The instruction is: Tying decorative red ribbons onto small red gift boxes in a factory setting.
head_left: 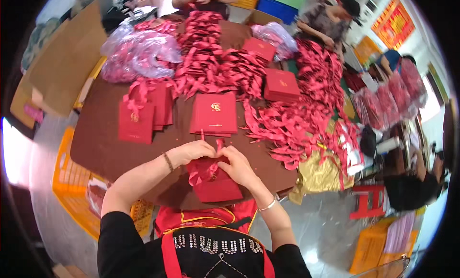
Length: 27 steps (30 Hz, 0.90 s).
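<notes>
Red gift box [216, 187], bench [98, 144] front edge: light, stiff card. Ribbon [211, 167] soft, slippery; left hand [191, 151], right hand [235, 164] both pinching ribbon ends. Grip box by edges.

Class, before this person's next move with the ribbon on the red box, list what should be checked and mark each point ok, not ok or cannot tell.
1. Left hand on the ribbon: ok.
2. Right hand on the ribbon: ok.
3. Red box resting flat on the brown table: ok.
4. Knot tight: cannot tell, fingers cover it.
5. Stack of red boxes clear of the hands: ok.
6. Loose ribbon pile apart from the box: ok.
</notes>
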Available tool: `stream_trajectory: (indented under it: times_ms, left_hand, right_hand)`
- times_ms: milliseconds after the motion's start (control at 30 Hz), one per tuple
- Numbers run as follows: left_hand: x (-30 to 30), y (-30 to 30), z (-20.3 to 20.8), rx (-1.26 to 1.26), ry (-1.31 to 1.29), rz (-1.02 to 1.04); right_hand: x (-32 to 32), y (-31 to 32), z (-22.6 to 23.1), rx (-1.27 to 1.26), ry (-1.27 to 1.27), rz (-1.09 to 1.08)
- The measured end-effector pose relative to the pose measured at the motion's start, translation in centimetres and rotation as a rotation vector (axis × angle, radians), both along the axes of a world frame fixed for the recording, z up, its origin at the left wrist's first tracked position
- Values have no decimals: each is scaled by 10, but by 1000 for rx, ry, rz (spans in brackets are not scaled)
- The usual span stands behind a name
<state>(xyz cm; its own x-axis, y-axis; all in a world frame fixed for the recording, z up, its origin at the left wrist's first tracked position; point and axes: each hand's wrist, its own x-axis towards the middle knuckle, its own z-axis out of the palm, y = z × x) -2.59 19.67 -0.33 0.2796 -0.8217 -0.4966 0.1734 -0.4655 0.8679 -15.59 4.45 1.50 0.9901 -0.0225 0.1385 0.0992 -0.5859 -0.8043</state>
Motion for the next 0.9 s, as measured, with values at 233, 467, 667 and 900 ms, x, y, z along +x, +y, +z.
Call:
stream_trajectory:
  times_ms: [233, 467, 667, 900]
  left_hand:
    - [2, -7, -3, -26, 88, 225]
    - [-7, -7, -10, -4, 28, 298]
    - [-15, -18, -18, -113, -85, 347]
    - [4, -15, -16, -15, -185, 190]
  right_hand:
    - [2, -12, -8, 95, 75, 19]
    - [6, -14, -18, 243, 81, 63]
    - [2, -19, -26, 238, 39, 25]
    - [14, -16, -42, 367, 81, -54]
